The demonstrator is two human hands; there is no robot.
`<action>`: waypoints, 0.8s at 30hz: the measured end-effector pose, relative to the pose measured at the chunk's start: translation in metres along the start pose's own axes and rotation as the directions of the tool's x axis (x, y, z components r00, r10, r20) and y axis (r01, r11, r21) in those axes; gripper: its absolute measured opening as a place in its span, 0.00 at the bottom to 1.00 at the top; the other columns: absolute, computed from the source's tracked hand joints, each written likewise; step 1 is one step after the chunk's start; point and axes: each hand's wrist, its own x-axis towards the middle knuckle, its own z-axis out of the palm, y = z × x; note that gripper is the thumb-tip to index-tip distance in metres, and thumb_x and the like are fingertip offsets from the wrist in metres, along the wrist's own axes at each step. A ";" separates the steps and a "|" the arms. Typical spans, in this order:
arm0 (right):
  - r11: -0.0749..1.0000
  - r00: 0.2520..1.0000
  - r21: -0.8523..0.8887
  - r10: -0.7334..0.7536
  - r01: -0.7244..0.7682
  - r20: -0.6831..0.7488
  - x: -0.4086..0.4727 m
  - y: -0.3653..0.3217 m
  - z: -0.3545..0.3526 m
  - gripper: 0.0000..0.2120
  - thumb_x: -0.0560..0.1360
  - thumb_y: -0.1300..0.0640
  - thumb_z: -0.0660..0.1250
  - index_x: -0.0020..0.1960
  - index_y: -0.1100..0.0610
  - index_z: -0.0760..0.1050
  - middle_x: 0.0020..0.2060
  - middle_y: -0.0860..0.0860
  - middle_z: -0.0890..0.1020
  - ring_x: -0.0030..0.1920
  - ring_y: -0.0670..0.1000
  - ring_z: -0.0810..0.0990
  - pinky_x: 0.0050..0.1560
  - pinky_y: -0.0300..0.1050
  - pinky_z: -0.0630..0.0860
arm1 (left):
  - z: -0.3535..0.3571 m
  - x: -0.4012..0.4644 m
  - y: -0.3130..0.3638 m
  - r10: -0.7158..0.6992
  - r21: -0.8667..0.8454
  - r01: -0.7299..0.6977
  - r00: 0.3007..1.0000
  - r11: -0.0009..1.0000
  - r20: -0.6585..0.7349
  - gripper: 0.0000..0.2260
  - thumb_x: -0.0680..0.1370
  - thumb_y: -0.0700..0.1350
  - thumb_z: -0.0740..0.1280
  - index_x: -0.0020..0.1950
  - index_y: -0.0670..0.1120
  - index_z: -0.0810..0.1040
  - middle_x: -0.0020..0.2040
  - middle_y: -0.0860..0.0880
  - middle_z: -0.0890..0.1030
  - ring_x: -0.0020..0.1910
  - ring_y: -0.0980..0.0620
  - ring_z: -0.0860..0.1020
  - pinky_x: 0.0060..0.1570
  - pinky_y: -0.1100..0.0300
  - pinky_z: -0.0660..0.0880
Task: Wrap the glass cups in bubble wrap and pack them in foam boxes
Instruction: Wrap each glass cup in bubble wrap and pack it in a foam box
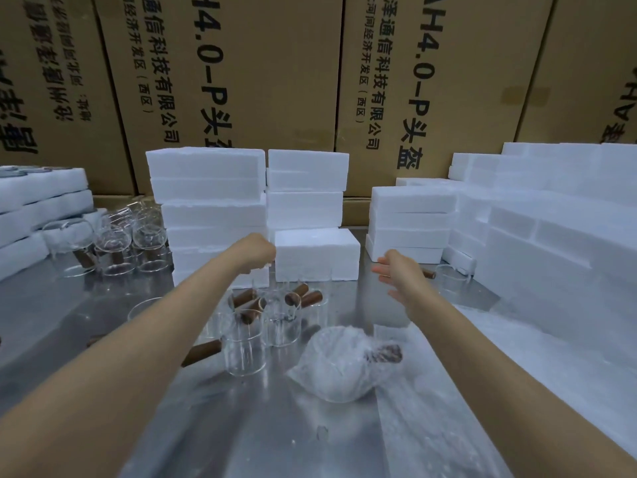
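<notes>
A glass cup wrapped in bubble wrap point(344, 363) lies on the metal table point(241, 426), its brown handle showing through the wrap. Behind it stand several bare glass cups with brown wooden handles point(248, 350). A single white foam box point(317, 254) stands in the middle at the back. My left hand point(256, 253) is stretched out at the box's left end, fingers curled down and hidden from view. My right hand point(396, 270) hovers to the right of the box with fingers spread, touching nothing.
Stacks of foam boxes point(210, 208) rise behind and to the right point(410, 222). More glass cups point(113, 243) stand at the back left, one more point(448, 277) at the right. A bubble wrap sheet point(517, 357) lies on the right. Cardboard cartons point(262, 70) form the back wall.
</notes>
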 end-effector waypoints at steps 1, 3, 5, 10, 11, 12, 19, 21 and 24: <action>1.000 1.000 -0.007 0.024 -0.024 -0.001 0.009 0.002 0.002 0.17 0.80 0.56 0.51 0.64 0.61 0.70 0.59 0.55 0.77 0.62 0.55 0.73 0.63 0.51 0.66 | 0.001 0.004 -0.001 -0.022 -0.032 0.023 1.000 0.999 0.021 0.12 0.82 0.40 0.58 0.61 0.37 0.74 0.59 0.42 0.77 0.57 0.44 0.76 0.51 0.53 0.71; 0.999 0.999 0.017 0.044 -0.043 -0.020 0.025 0.007 0.009 0.18 0.80 0.57 0.52 0.66 0.64 0.68 0.64 0.60 0.74 0.65 0.58 0.72 0.64 0.52 0.67 | 0.005 0.009 0.000 -0.047 -0.100 0.053 0.997 0.994 0.061 0.13 0.82 0.43 0.56 0.62 0.40 0.74 0.58 0.44 0.77 0.55 0.48 0.75 0.50 0.56 0.69; 0.993 0.994 0.042 0.109 -0.108 -0.023 0.038 0.012 0.017 0.16 0.81 0.56 0.51 0.64 0.62 0.69 0.62 0.60 0.74 0.64 0.58 0.71 0.65 0.52 0.67 | 0.008 0.014 0.000 -0.066 -0.121 0.079 0.992 0.989 0.104 0.12 0.82 0.43 0.54 0.58 0.43 0.75 0.57 0.45 0.77 0.55 0.49 0.74 0.51 0.56 0.69; 0.990 0.994 0.097 0.108 -0.104 -0.030 0.059 0.019 0.038 0.13 0.77 0.61 0.50 0.35 0.57 0.62 0.34 0.52 0.65 0.33 0.50 0.64 0.37 0.39 0.65 | 0.014 0.023 -0.002 -0.096 -0.075 0.108 0.984 0.991 0.154 0.11 0.80 0.41 0.53 0.55 0.42 0.73 0.52 0.43 0.73 0.47 0.47 0.72 0.40 0.58 0.68; 0.990 0.995 0.112 0.089 -0.084 -0.041 0.065 0.021 0.041 0.14 0.76 0.63 0.50 0.32 0.56 0.59 0.31 0.52 0.62 0.30 0.50 0.60 0.32 0.40 0.59 | 0.015 0.024 -0.003 -0.096 -0.073 0.108 0.983 0.991 0.155 0.11 0.80 0.41 0.53 0.56 0.41 0.73 0.49 0.43 0.71 0.43 0.48 0.69 0.37 0.59 0.66; 0.992 0.995 0.099 0.080 -0.075 -0.054 0.066 0.021 0.043 0.15 0.76 0.64 0.50 0.31 0.56 0.58 0.30 0.52 0.60 0.29 0.50 0.59 0.30 0.41 0.56 | 0.016 0.024 -0.002 -0.095 -0.068 0.106 0.984 0.992 0.150 0.12 0.79 0.41 0.53 0.58 0.40 0.72 0.46 0.45 0.70 0.41 0.48 0.66 0.35 0.59 0.64; 0.999 0.997 -0.042 0.028 -0.031 -0.066 0.076 0.023 0.047 0.13 0.78 0.62 0.51 0.34 0.57 0.63 0.33 0.51 0.67 0.31 0.48 0.64 0.30 0.42 0.58 | 0.019 0.030 -0.002 -0.089 -0.068 0.098 0.987 0.993 0.134 0.16 0.79 0.41 0.54 0.65 0.41 0.71 0.56 0.41 0.71 0.37 0.50 0.68 0.44 0.57 0.71; 0.995 0.998 -0.090 0.037 -0.041 -0.043 0.074 0.022 0.048 0.12 0.78 0.61 0.51 0.37 0.58 0.66 0.33 0.51 0.68 0.32 0.48 0.65 0.30 0.41 0.59 | 0.021 0.031 0.000 -0.085 -0.075 0.095 0.989 0.993 0.125 0.17 0.79 0.41 0.54 0.67 0.41 0.70 0.66 0.41 0.70 0.49 0.45 0.73 0.49 0.55 0.71; 0.997 0.999 -0.064 0.047 -0.048 -0.014 0.070 0.021 0.047 0.10 0.78 0.61 0.52 0.40 0.59 0.68 0.35 0.52 0.69 0.34 0.49 0.66 0.33 0.41 0.60 | 0.023 0.031 0.003 -0.078 -0.082 0.087 0.990 0.993 0.115 0.18 0.80 0.40 0.54 0.68 0.41 0.69 0.70 0.41 0.68 0.53 0.44 0.70 0.50 0.54 0.69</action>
